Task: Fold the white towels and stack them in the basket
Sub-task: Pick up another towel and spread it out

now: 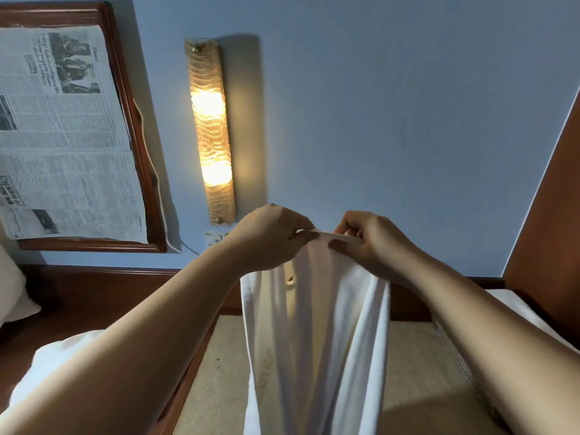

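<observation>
A white towel [314,334] hangs in long folds from both my hands, held up in front of the blue wall. My left hand [266,237] pinches its top edge on the left. My right hand [373,240] pinches the same edge a short way to the right, with the hem stretched between them. The towel's lower part drops out of the frame at the bottom. A perforated metal edge [461,365], perhaps the basket's rim, shows under my right forearm.
A beige tabletop [219,372] with a dark wooden border lies below the towel. White bedding [56,359] is at the lower left. A lit wall lamp [210,133] and a wooden frame covered with newspaper [62,130] hang on the wall. A brown wooden panel [552,199] stands at right.
</observation>
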